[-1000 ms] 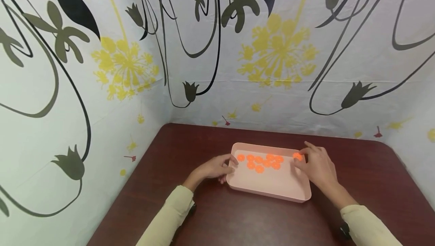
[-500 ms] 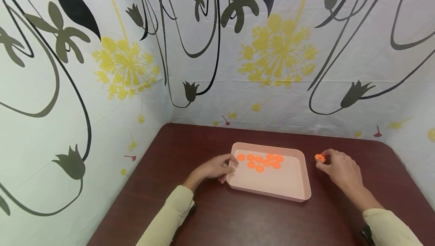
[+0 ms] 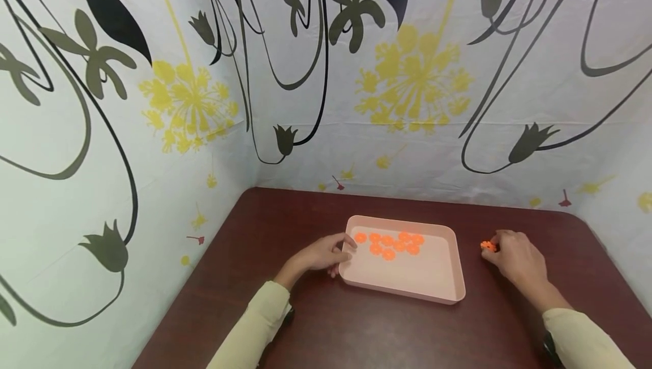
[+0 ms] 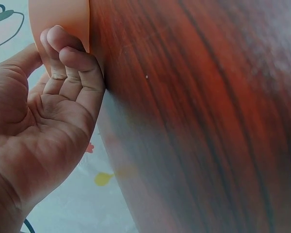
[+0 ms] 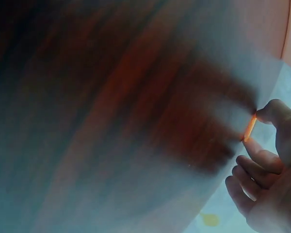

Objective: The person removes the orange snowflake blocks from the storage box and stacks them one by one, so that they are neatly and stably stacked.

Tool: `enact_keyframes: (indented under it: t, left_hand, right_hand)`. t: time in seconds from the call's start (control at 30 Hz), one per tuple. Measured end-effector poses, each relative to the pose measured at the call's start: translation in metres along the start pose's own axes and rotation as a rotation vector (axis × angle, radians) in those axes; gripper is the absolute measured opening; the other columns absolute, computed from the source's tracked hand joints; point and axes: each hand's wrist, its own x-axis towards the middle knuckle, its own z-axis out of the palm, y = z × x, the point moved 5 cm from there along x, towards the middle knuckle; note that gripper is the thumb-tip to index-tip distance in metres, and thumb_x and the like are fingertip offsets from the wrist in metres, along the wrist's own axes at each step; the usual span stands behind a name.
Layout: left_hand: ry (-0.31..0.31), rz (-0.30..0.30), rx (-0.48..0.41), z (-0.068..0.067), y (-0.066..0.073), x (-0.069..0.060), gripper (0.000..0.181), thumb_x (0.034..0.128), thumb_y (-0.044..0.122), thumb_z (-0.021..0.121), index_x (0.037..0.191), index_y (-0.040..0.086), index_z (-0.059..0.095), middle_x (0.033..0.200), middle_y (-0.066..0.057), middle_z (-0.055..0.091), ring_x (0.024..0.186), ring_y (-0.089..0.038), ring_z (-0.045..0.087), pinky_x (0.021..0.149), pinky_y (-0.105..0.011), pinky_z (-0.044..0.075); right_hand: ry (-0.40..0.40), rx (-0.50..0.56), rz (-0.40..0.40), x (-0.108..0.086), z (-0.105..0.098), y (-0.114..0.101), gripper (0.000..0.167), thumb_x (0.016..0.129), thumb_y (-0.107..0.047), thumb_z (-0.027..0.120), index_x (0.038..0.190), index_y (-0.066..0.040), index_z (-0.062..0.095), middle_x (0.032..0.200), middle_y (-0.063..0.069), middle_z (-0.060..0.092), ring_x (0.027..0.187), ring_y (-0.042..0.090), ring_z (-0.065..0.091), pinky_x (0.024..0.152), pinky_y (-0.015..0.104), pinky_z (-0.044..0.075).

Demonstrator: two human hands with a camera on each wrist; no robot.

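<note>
A shallow pink tray (image 3: 407, 278) lies on the table with several orange flower-shaped pieces (image 3: 389, 254) spread over its far and left part. My left hand (image 3: 320, 252) grips the tray's left wall; in the left wrist view its fingers curl against the outside of the tray (image 4: 63, 14). To the right of the tray, my right hand (image 3: 520, 261) pinches one orange flower-shaped piece (image 3: 487, 245) between thumb and finger. Seen edge-on in the right wrist view, that thin orange piece (image 5: 250, 127) is at the table surface, the other fingers loosely curled.
The dark reddish-brown wooden table (image 3: 387, 335) carries the tray and has rounded far corners. White cloth walls (image 3: 316, 103) with printed flowers and stems stand close behind it and on both sides.
My right hand has lifted the orange flower-shaped piece from the tray's far right, carried it rightward over the rim and lowered it to the table. The left hand stays on the tray.
</note>
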Motion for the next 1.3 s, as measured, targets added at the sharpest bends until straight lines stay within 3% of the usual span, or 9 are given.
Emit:
enact_keyframes:
  t: [0.13,0.23,0.33,0.53,0.67,0.97,1.3]
  left_hand:
    - [0.004,0.001,0.001,0.000,0.001,-0.001,0.028,0.1026,0.018,0.067,0.131,0.020,0.064,0.063,-0.003,0.061,0.051,-0.017,0.059,0.053,-0.029,0.052]
    - [0.008,0.006,0.000,0.000,0.003,-0.002,0.029,0.1025,0.018,0.068,0.131,0.019,0.064,0.063,-0.004,0.061,0.051,-0.017,0.060,0.053,-0.029,0.052]
    - [0.009,0.009,-0.003,0.000,0.002,-0.001,0.029,0.1025,0.018,0.068,0.131,0.019,0.064,0.063,-0.003,0.061,0.051,-0.017,0.060,0.053,-0.030,0.052]
    - [0.008,0.009,-0.003,0.000,0.000,0.000,0.030,0.1026,0.019,0.068,0.132,0.018,0.063,0.063,-0.003,0.061,0.051,-0.016,0.060,0.052,-0.029,0.051]
    - [0.008,0.011,-0.003,0.000,-0.001,0.000,0.028,0.1027,0.020,0.068,0.130,0.019,0.063,0.063,-0.003,0.061,0.051,-0.016,0.060,0.052,-0.029,0.050]
    - [0.016,0.033,0.001,0.001,-0.003,0.000,0.026,0.1037,0.020,0.067,0.129,0.020,0.061,0.062,-0.002,0.059,0.051,-0.017,0.059,0.052,-0.029,0.050]
    - [0.079,0.047,-0.058,0.001,-0.004,-0.005,0.065,0.1029,0.019,0.069,0.155,0.020,0.030,0.062,-0.004,0.064,0.049,-0.020,0.059,0.050,-0.029,0.050]
  right_hand:
    - [0.026,-0.024,-0.031,-0.001,0.001,-0.002,0.028,0.081,-0.021,0.083,0.091,0.004,0.074,0.110,0.031,0.069,0.092,0.045,0.064,0.067,0.056,0.054]
    - [0.016,-0.031,-0.025,-0.003,0.002,-0.003,0.029,0.083,-0.020,0.081,0.096,0.006,0.075,0.127,0.036,0.064,0.111,0.055,0.059,0.079,0.066,0.054]
    - [-0.003,-0.022,0.001,-0.005,0.003,-0.004,0.030,0.086,-0.019,0.079,0.101,0.006,0.075,0.132,0.037,0.060,0.114,0.056,0.057,0.078,0.067,0.053]
    - [0.006,0.029,0.061,-0.012,0.002,-0.010,0.036,0.089,-0.022,0.076,0.108,0.008,0.071,0.133,0.039,0.052,0.116,0.058,0.049,0.081,0.071,0.050]
    - [0.044,0.085,0.070,-0.016,0.000,-0.026,0.041,0.092,-0.025,0.074,0.116,0.007,0.068,0.135,0.037,0.048,0.121,0.057,0.044,0.085,0.072,0.046]
    - [0.158,0.192,-0.016,-0.021,-0.004,-0.077,0.035,0.096,-0.020,0.071,0.125,0.000,0.068,0.140,0.031,0.052,0.125,0.052,0.048,0.083,0.068,0.048]
    - [0.198,0.265,-0.155,-0.024,-0.003,-0.113,0.035,0.091,-0.016,0.080,0.123,-0.005,0.072,0.132,0.023,0.058,0.120,0.046,0.053,0.084,0.064,0.050]
